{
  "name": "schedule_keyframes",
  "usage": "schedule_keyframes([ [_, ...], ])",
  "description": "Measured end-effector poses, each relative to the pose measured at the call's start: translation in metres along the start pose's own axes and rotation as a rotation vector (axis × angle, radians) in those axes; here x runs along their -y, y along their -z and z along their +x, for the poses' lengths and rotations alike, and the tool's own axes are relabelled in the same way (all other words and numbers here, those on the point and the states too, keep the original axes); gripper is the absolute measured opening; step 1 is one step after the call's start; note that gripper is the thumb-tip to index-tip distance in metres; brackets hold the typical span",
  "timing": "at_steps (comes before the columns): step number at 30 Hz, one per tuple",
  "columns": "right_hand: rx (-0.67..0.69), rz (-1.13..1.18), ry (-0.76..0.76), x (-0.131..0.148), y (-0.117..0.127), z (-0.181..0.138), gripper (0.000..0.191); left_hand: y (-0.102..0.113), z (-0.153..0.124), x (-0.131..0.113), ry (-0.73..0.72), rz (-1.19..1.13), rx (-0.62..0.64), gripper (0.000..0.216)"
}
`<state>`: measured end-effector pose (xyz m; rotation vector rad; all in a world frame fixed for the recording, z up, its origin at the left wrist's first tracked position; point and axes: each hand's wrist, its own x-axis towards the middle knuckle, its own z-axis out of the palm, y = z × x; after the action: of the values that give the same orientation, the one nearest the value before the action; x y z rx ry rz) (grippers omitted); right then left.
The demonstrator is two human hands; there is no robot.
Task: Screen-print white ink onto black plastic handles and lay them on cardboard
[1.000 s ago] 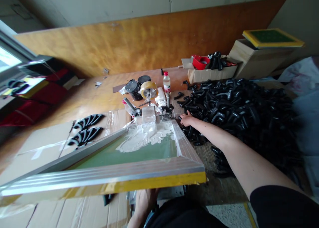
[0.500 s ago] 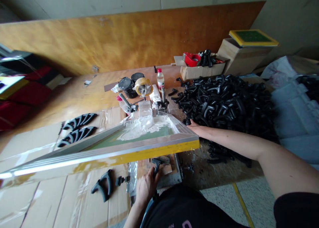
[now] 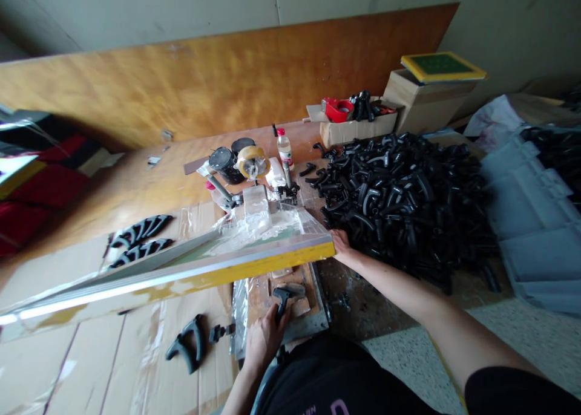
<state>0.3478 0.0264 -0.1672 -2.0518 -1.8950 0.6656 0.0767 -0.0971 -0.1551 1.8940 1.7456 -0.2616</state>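
My left hand [image 3: 264,337] is closed on a black T-shaped handle [image 3: 282,299], which lies over a wooden block [image 3: 300,307] on the jig below the raised screen frame. The screen-printing frame [image 3: 272,262], yellow along its front edge and taped, tilts above the jig, with white paste [image 3: 267,224] smeared on its green mesh. My right hand [image 3: 341,243] is at the frame's right corner, its fingers partly hidden there; whether it grips the frame or a part, I cannot make out. Two curved black handles [image 3: 188,344] lie on cardboard to the left.
A large heap of black handles [image 3: 390,191] covers the right side. Rows of handles [image 3: 143,230] lie at left. Behind the frame stand black tubs [image 3: 222,163], a tape roll [image 3: 253,163] and a bottle [image 3: 284,146]. A grey crate [image 3: 531,221] is at far right.
My right hand has drawn back from the near edge of the heap to the frame's corner. The frame's corner appears farther left and slightly higher. My left hand stays on the handle.
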Motion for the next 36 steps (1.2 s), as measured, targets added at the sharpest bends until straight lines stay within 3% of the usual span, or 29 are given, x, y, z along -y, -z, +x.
schedule_keyframes([
  [6, 0.017, -0.186, 0.028, -0.030, 0.031, -0.010, 0.025, 0.011, 0.005, -0.018, -0.056, -0.013, -0.046, 0.035],
  [11, -0.171, -0.414, -0.092, -0.053, 0.062, 0.004, 0.034, 0.027, 0.022, -0.068, -0.244, 0.080, -0.123, 0.038],
  [16, -0.123, -0.401, -0.193, -0.067, 0.078, 0.013, 0.034, 0.028, 0.045, -0.109, -0.389, 0.177, -0.169, 0.042],
  [19, -0.226, -0.342, -0.172, -0.070, 0.079, 0.001, 0.031, 0.016, 0.053, -0.102, -0.492, 0.199, -0.212, 0.048],
  [24, -0.334, -0.186, -0.135, -0.065, 0.067, -0.033, 0.032, -0.002, 0.048, -0.069, -0.533, 0.143, -0.319, 0.064],
  [27, -0.303, -0.082, -0.126, -0.054, 0.055, -0.051, 0.031, -0.010, 0.044, -0.048, -0.600, 0.107, -0.338, 0.061],
  [32, -0.200, 0.081, -0.062, -0.032, 0.027, -0.071, 0.030, -0.023, 0.040, -0.023, -0.716, 0.082, -0.352, 0.032],
  [36, -0.149, 0.175, -0.055, -0.022, 0.004, -0.078, 0.029, -0.029, 0.039, -0.031, -0.696, 0.012, -0.453, 0.048],
])
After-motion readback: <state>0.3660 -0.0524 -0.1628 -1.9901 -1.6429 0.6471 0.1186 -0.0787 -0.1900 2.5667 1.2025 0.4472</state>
